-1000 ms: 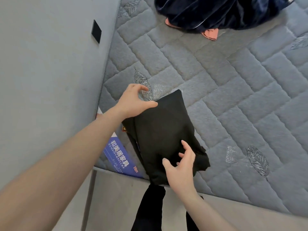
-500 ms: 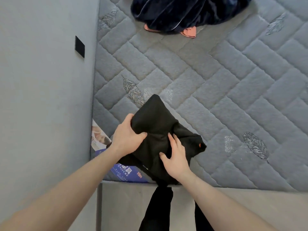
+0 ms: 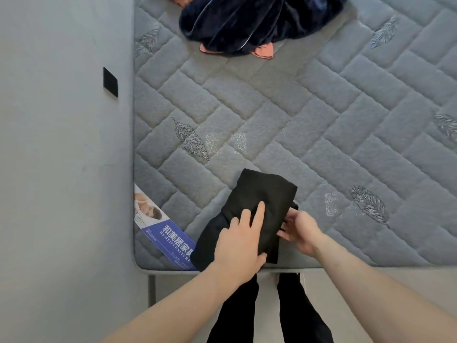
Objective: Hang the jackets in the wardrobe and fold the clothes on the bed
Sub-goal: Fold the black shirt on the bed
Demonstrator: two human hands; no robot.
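A black garment (image 3: 262,201), folded into a compact bundle, lies at the near left corner of the grey quilted mattress (image 3: 321,125). My left hand (image 3: 241,241) presses flat on its near half, fingers straight and pointing away from me. My right hand (image 3: 300,229) is at the bundle's right edge, its fairly straight fingers touching the side of the fold. A dark blue velvet garment (image 3: 252,21) with orange-pink trim lies heaped at the far side of the mattress, out of reach of both hands.
A grey wall (image 3: 61,144) with a small black square plate (image 3: 110,81) runs along the left of the bed. A blue and white brand label (image 3: 168,236) lies at the mattress corner. My legs in black trousers (image 3: 272,313) stand at the bed's near edge.
The bundle has been folded smaller and turned. My left hand went from gripping its left side to lying flat on top; my right hand slid from the top to the right edge.
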